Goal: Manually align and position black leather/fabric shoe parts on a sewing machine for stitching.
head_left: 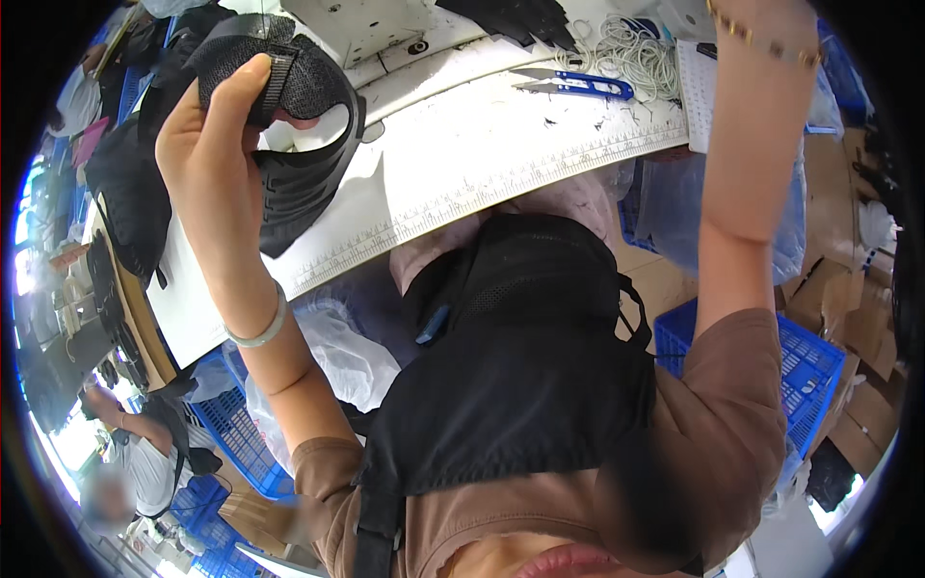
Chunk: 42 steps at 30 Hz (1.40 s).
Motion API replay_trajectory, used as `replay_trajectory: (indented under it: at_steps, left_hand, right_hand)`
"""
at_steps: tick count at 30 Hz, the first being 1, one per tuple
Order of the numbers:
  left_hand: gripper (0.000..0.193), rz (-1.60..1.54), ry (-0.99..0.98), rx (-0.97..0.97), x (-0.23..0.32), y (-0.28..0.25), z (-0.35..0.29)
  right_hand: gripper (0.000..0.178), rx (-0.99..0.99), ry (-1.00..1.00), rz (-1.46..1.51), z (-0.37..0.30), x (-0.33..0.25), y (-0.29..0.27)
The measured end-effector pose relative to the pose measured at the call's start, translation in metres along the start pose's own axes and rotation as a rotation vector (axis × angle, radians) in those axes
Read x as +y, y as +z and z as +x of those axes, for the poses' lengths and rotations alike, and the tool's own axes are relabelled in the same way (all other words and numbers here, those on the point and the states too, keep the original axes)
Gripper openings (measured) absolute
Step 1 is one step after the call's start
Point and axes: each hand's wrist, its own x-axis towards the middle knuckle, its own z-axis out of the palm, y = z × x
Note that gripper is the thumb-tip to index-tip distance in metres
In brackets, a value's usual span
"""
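Observation:
My left hand [214, 135] is at the upper left, closed on a black mesh shoe upper [313, 82]. Its thumb presses on a small ribbed strap piece on the upper, and the other fingers are mostly hidden beneath. The upper has a curved opening and a ridged side that hangs over the white table [462, 154]. A thin thread or needle comes down onto it at the top edge. My right forearm [752, 164] reaches up past the top right, where the hand itself is cut off by the edge of the picture.
Blue-handled thread snips [578, 84] lie beside tangled white cord [631, 53]. A ruler strip [491, 188] runs along the table's front edge. More black pieces [130, 197] lie at the left. Blue crates [805, 371] stand below; another person [154, 438] sits at far left.

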Motion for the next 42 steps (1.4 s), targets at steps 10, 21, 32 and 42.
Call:
replay_trajectory:
  at_steps: [10,21,32,42]
  left_hand:
    - [0.018,0.004,-0.055,-0.091,0.011,-0.006,-0.002]
    - [0.014,-0.008,-0.144,-0.101,0.018,-0.004,-0.002]
    - [0.014,-0.06,-0.197,-0.093,0.02,-0.004,0.0]
    - [0.016,-0.043,-0.224,-0.093,0.021,-0.001,-0.004]
  right_hand:
    - [0.021,-0.192,-0.26,-0.773,-0.125,0.091,0.035]
    - [0.022,0.128,-0.415,-0.158,-0.085,0.051,0.069]
    - [0.023,0.11,-0.147,0.104,-0.033,0.02,0.12]
    - [0.022,0.099,-0.155,0.099,-0.034,0.031,0.117]
